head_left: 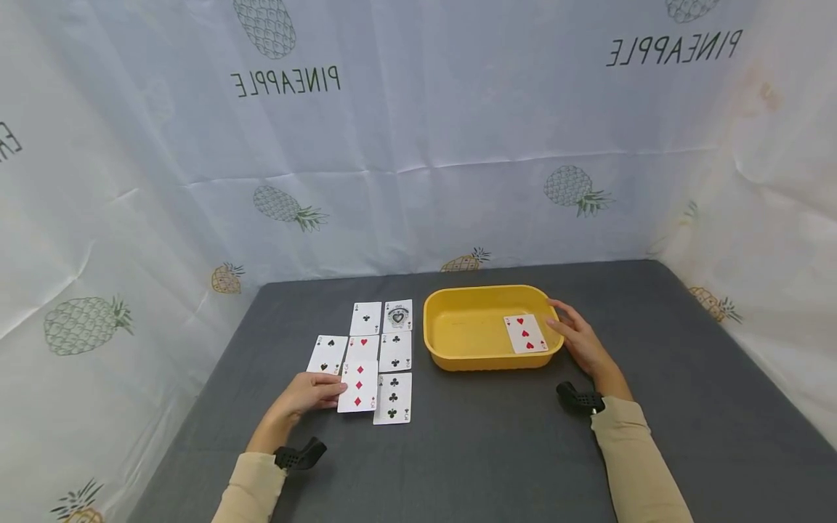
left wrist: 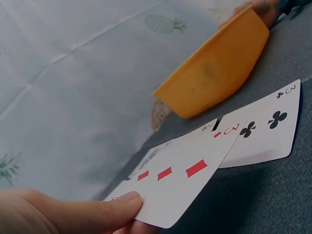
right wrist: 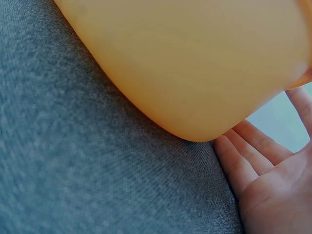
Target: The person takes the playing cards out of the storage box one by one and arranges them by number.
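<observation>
My left hand (head_left: 307,396) pinches the three of diamonds (head_left: 358,386) by its left edge between thumb and fingers. The card is tilted up in the left wrist view, overlapping the three of clubs (left wrist: 268,129) beside it. Above it in the head view lie the two of spades (head_left: 325,354), the two of hearts (head_left: 362,349) and the two of clubs (head_left: 395,351). At the right end of the yellow tray (head_left: 464,335), my right hand (head_left: 585,349) holds the rim with its thumb, the other fingers against the outer wall. A three of hearts (head_left: 525,334) lies inside.
An ace of clubs (head_left: 365,318) and an ornate ace (head_left: 397,316) form the back row of cards, left of the tray. Dark grey cloth (head_left: 484,450) covers the table. White curtain (head_left: 418,218) with pineapple prints hangs behind and at both sides.
</observation>
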Demonstrator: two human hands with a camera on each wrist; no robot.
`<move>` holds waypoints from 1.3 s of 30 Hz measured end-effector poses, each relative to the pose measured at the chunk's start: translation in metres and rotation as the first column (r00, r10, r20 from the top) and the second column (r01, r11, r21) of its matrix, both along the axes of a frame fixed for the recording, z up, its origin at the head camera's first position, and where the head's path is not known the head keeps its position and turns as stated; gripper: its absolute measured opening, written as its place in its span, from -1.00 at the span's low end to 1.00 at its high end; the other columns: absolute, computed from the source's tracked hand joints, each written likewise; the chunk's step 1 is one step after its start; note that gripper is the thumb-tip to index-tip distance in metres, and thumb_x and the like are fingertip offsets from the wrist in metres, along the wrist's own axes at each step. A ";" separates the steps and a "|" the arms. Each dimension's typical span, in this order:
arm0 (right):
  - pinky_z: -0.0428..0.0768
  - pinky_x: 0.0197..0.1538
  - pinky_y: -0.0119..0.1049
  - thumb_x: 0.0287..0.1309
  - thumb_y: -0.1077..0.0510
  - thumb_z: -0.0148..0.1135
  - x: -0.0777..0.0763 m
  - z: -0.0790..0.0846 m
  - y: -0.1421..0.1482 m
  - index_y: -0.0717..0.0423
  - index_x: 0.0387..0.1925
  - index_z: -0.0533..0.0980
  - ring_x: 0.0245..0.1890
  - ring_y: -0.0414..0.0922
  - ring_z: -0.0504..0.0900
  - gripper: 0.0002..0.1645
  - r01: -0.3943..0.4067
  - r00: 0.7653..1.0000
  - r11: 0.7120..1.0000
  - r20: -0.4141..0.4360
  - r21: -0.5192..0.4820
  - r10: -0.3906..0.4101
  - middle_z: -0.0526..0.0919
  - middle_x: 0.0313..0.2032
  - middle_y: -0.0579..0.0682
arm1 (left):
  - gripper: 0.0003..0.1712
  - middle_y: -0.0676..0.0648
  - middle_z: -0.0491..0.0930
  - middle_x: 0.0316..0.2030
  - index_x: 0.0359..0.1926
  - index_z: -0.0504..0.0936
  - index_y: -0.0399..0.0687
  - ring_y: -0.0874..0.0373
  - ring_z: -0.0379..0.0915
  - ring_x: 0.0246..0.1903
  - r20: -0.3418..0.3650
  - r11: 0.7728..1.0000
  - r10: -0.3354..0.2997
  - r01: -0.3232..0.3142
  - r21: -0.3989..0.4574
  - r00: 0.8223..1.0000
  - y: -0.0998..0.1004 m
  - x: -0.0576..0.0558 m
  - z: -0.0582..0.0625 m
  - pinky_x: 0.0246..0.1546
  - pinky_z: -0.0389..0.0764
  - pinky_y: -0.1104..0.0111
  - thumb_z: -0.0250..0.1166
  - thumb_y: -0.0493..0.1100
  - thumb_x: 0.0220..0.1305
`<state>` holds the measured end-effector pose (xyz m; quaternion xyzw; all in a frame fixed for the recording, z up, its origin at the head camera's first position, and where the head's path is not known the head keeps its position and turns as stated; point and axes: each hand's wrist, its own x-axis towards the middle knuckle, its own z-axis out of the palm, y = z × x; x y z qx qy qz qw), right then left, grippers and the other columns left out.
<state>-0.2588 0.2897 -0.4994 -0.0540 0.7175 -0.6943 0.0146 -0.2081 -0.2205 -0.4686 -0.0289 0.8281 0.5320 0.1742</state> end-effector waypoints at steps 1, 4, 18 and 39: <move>0.58 -0.05 -0.64 0.38 0.04 0.07 0.000 0.000 0.001 -0.06 0.41 0.15 -0.04 -0.47 0.55 -0.37 -0.005 1.000 1.000 -0.002 0.000 0.005 0.45 0.01 -0.32 | -0.53 -0.03 0.72 -0.36 0.01 0.54 -0.57 0.31 0.59 -0.45 0.001 1.000 0.007 -0.007 -0.008 1.000 -0.001 0.000 0.000 -0.37 0.72 0.45 0.34 -0.25 0.19; 0.58 -0.05 -0.64 0.39 0.04 0.06 -0.001 0.000 0.001 -0.04 0.42 0.14 -0.03 -0.47 0.54 -0.36 -0.003 1.000 1.000 -0.003 -0.001 0.003 0.41 0.03 -0.31 | -0.54 -0.01 0.72 -0.38 0.00 0.56 -0.54 0.32 0.58 -0.46 0.004 0.999 0.019 -0.018 -0.035 1.000 -0.004 -0.001 0.001 -0.39 0.71 0.47 0.35 -0.24 0.18; 0.56 -0.05 -0.68 0.39 -0.04 0.04 -0.004 -0.001 -0.002 -0.04 0.44 0.09 -0.03 -0.51 0.49 -0.32 0.018 0.999 0.997 0.031 0.075 -0.021 0.12 0.39 0.35 | -0.59 0.04 0.69 -0.45 -0.10 0.65 -0.44 0.32 0.53 -0.51 -0.001 0.991 0.002 -0.002 -0.131 1.000 -0.011 0.002 -0.007 -0.42 0.68 0.50 0.40 -0.17 0.14; 0.55 -0.04 -0.69 0.39 -0.03 0.04 -0.001 0.000 -0.001 -0.04 0.44 0.09 -0.03 -0.52 0.49 -0.32 0.022 0.999 0.997 0.024 0.073 -0.023 0.20 0.35 0.26 | -0.69 0.02 0.66 -0.55 -0.31 0.72 -0.33 0.26 0.52 -0.54 -0.086 0.959 0.124 -0.142 -0.244 0.989 -0.002 0.010 -0.008 -0.50 0.59 0.47 0.51 -0.17 -0.03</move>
